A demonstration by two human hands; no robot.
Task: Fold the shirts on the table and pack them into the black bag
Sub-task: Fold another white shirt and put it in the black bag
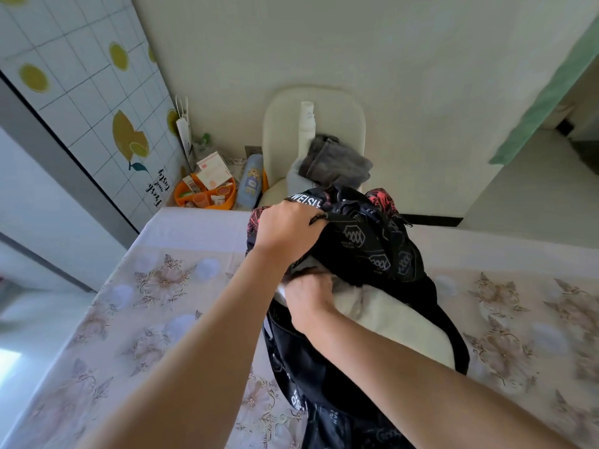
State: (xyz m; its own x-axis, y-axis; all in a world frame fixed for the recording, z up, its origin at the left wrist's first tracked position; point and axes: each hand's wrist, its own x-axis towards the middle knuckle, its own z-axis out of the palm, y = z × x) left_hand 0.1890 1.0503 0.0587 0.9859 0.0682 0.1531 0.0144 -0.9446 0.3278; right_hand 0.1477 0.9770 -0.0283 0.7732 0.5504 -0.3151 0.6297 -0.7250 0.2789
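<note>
The black bag (366,241) with white logo print lies on the table, its mouth facing me. My left hand (288,231) grips the bag's upper flap near the top strap and holds it up. My right hand (308,299) reaches into the opening, fingers curled on a folded white shirt (398,319) that lies partly inside the bag. The fingertips are hidden by the flap. A red-and-black patterned cloth (382,197) shows behind the bag.
The table (155,303) has a floral cloth. Behind it stands a white chair (343,118) holding a grey garment (337,165) and a white bottle (306,128). An orange tray (204,196) of small items sits on the floor at the back left.
</note>
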